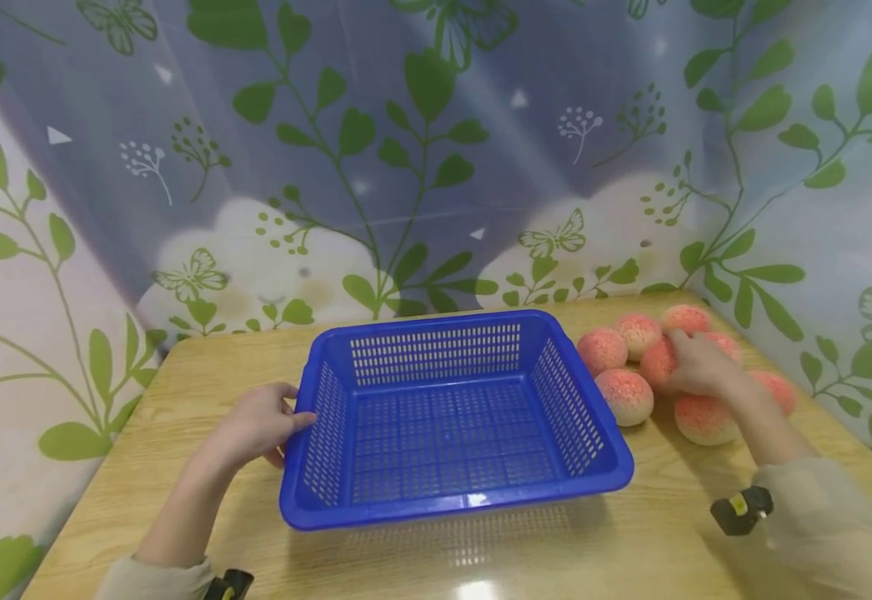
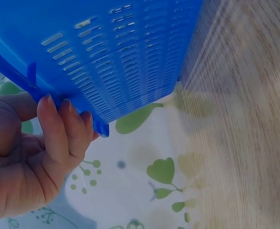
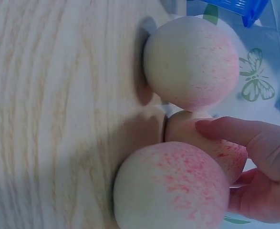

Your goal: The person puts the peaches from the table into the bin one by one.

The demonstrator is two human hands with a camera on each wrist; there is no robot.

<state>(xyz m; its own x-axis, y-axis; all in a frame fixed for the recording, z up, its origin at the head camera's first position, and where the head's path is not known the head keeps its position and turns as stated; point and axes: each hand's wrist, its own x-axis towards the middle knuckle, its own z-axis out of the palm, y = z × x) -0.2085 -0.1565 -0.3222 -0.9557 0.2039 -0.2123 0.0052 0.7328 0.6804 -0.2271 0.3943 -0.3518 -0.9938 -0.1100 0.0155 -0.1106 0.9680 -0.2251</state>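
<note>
A blue plastic basket with slotted walls stands on the wooden table, nothing inside it. My left hand holds its left rim, thumb over the top edge; in the left wrist view the fingers curl up under the rim of the basket. To the right of the basket, several round cream peaches with pink speckles, such as one peach, sit close together. My right hand grips a peach amid them. In the right wrist view its thumb lies on that peach, partly hidden behind a nearer one.
The wooden table meets a cloth backdrop printed with leaves and butterflies at the back and both sides. More peaches flank the right hand, close to the table's right edge. Each wrist wears a small black device.
</note>
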